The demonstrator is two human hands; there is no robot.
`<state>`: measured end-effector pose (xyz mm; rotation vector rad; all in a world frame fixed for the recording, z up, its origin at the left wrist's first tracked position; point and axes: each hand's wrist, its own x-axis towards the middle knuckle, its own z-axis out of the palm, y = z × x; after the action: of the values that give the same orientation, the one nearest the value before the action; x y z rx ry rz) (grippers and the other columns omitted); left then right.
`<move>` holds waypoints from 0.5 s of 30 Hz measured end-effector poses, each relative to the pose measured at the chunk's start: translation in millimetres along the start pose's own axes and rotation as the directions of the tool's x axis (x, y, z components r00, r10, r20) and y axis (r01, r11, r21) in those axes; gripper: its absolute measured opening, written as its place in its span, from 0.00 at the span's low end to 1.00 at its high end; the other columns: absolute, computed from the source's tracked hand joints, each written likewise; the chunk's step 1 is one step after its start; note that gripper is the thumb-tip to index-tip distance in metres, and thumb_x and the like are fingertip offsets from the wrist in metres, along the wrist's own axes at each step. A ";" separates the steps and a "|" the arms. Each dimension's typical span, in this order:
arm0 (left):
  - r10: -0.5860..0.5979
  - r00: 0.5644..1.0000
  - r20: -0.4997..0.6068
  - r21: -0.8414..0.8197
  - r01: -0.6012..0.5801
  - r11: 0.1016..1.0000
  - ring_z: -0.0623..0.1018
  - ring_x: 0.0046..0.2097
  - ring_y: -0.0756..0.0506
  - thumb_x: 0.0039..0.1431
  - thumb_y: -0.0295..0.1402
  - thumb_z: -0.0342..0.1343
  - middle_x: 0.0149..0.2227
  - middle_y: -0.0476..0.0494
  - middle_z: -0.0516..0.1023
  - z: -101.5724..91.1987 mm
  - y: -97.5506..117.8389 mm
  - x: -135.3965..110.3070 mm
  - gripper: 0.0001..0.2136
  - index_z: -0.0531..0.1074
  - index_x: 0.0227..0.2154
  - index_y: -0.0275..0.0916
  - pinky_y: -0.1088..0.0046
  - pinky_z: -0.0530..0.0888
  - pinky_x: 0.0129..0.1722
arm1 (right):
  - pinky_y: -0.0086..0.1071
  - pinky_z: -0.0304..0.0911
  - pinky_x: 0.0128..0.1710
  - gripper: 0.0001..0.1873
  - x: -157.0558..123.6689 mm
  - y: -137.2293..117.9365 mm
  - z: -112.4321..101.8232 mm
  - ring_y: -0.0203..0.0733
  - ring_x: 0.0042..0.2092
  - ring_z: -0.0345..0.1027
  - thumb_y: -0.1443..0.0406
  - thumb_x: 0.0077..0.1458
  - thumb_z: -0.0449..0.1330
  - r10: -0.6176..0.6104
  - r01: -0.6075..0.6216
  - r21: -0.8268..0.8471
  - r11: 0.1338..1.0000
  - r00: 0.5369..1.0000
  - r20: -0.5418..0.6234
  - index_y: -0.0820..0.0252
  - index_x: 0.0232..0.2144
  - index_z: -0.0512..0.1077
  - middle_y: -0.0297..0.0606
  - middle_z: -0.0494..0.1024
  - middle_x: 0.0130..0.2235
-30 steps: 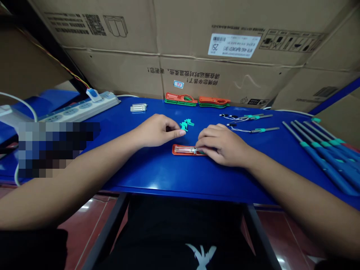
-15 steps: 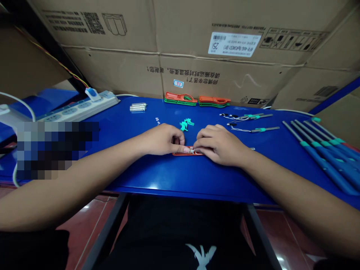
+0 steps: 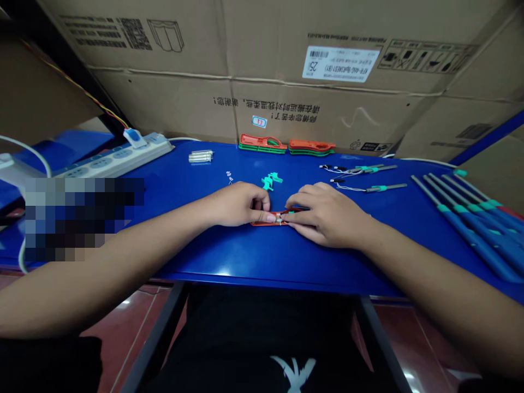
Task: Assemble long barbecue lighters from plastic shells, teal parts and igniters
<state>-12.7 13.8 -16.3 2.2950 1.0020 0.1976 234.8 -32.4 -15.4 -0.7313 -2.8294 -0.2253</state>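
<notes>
Head view: a hollow orange plastic shell (image 3: 264, 224) lies mid-scene on the glossy blue tabletop (image 3: 229, 251), small pale parts (image 3: 279, 217) inside. The curled left hand (image 3: 238, 204) presses its thumb at left; the right hand (image 3: 329, 215) bends over the right; I cannot tell either grip.

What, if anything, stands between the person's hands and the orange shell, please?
Nothing visible does: the left hand and right hand both touch the orange shell. The small turquoise parts lie beyond it, out of the way.

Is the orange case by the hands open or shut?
Open: small pale parts show inside the orange case, between the left hand and right hand.
</notes>
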 end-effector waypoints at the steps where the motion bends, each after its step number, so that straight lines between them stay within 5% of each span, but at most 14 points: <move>1: 0.019 1.000 -0.005 0.011 -0.019 1.000 0.73 0.28 0.51 0.57 0.47 0.62 0.28 0.50 0.76 -0.4 -0.4 -0.2 0.15 0.77 0.34 0.39 0.76 0.64 0.27 | 0.41 0.54 0.42 0.15 0.2 -0.4 -1.6 0.48 0.46 0.66 0.63 0.66 0.53 -0.006 0.006 -0.014 1.000 1.000 0.009 0.56 0.47 0.79 0.44 0.79 0.47; 9: 0.185 0.979 -0.084 0.034 -0.182 0.983 0.77 0.37 0.48 0.60 0.47 0.59 0.38 0.44 0.79 0.8 -1.2 -1.2 0.17 0.79 0.42 0.39 0.74 0.70 0.36 | 0.36 0.58 0.38 0.12 -13.1 24.1 -27.8 0.43 0.36 0.69 0.60 0.63 0.56 0.244 -0.261 0.198 0.945 0.964 0.109 0.59 0.36 0.77 0.40 0.79 0.35; 15: 0.161 0.981 -0.106 0.021 -0.160 0.987 0.75 0.34 0.50 0.60 0.43 0.61 0.34 0.46 0.79 9.3 3.8 0.5 0.13 0.79 0.39 0.39 0.75 0.69 0.34 | 0.33 0.59 0.35 0.10 -11.1 20.5 -17.4 0.40 0.35 0.70 0.62 0.61 0.59 0.227 -0.280 0.305 0.910 0.954 0.197 0.58 0.35 0.79 0.38 0.78 0.35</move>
<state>-6.7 7.8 -21.5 2.3992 0.8716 0.3867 257.2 -23.2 0.7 -1.0632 -2.7667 0.3569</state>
